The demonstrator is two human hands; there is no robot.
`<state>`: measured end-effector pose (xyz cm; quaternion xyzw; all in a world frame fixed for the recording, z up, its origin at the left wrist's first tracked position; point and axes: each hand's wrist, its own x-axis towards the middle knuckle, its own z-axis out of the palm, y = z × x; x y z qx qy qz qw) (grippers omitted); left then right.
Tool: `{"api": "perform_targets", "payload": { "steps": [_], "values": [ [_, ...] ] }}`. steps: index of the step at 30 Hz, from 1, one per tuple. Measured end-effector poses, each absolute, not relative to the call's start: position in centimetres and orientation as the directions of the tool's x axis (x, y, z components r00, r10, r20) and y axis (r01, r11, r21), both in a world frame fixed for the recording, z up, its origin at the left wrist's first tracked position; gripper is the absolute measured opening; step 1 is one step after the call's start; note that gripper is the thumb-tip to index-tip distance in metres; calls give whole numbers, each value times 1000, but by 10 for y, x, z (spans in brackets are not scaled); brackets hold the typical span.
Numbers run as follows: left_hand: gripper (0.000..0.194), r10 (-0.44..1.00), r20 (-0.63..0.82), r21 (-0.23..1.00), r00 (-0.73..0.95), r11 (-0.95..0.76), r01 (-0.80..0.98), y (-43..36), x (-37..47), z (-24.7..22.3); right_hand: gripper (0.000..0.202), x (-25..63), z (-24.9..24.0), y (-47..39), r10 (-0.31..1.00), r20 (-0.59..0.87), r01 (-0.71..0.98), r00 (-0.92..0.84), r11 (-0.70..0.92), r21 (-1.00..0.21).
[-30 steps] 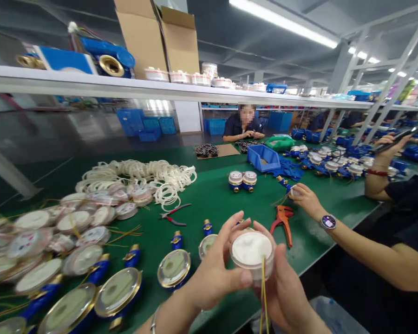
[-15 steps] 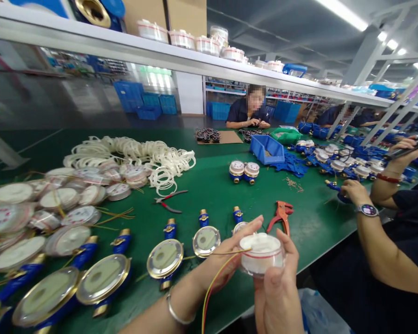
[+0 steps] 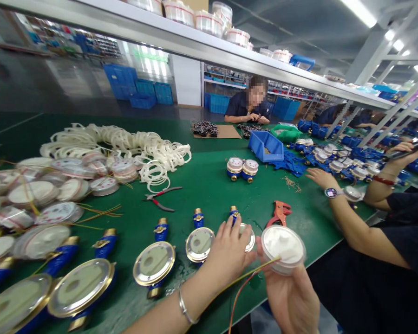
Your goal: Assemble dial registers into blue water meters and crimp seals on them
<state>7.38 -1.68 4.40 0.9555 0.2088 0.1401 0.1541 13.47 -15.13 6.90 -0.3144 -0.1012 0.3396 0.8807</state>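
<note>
My right hand (image 3: 289, 297) holds a round white meter register (image 3: 282, 246) in a clear case, tilted with its white side up. Thin yellow and red wires (image 3: 252, 271) trail from it, down past my left wrist. My left hand (image 3: 228, 248) is stretched out flat, fingers apart, over the nearest blue water meter body (image 3: 234, 212). It partly covers that body's round glass face; whether the fingertips touch it I cannot tell. Several more blue water meter bodies with brass ends, such as this one (image 3: 154, 262), lie in a row to the left.
Red-handled cutters (image 3: 160, 199) and an orange-red wire stripper (image 3: 279, 213) lie on the green table. White rings (image 3: 125, 144) and wired registers (image 3: 61, 213) pile up left. A blue bin (image 3: 266, 146) stands beyond. A co-worker's arm (image 3: 351, 208) reaches in from the right.
My left hand has left the register and moved over the nearest water meter body. My right hand keeps the register, now tipped, slightly further right. The co-worker's watch hand has moved left.
</note>
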Motion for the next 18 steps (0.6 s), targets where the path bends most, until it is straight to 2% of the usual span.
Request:
{"api": "perform_targets", "payload": {
  "steps": [2, 4, 8, 11, 13, 14, 16, 18],
  "values": [
    [57, 456, 170, 238, 874, -879, 413, -20, 82, 40, 62, 139, 60, -162, 711, -70, -592, 699, 522, -614],
    [54, 462, 148, 198, 875, -880, 431, -24, 85, 38, 63, 145, 50, -174, 739, -108, -628, 665, 474, -617],
    [53, 423, 120, 249, 898, -889, 385, -38, 76, 32, 61, 163, 37, -190, 701, -183, -637, 689, 466, -614],
    [68, 421, 94, 402, 902, -845, 352, -49, 63, 28, 54, 177, 35, -192, 633, -216, -586, 744, 462, -666],
    [81, 435, 86, 540, 896, -777, 325, -50, 53, 33, 50, 183, 38, -190, 614, -184, -523, 767, 434, -733],
    [80, 441, 87, 613, 893, -731, 300, -49, 48, 38, 50, 185, 41, -188, 621, -157, -492, 768, 414, -766],
    [59, 474, 102, 764, 875, -600, 237, -46, 40, 50, 53, 188, 46, -185, 660, -112, -443, 743, 358, -822],
    [34, 532, 80, 915, 843, -375, 150, -47, 35, 58, 57, 188, 50, -179, 702, -92, -408, 706, 298, -863]
  ]
}}
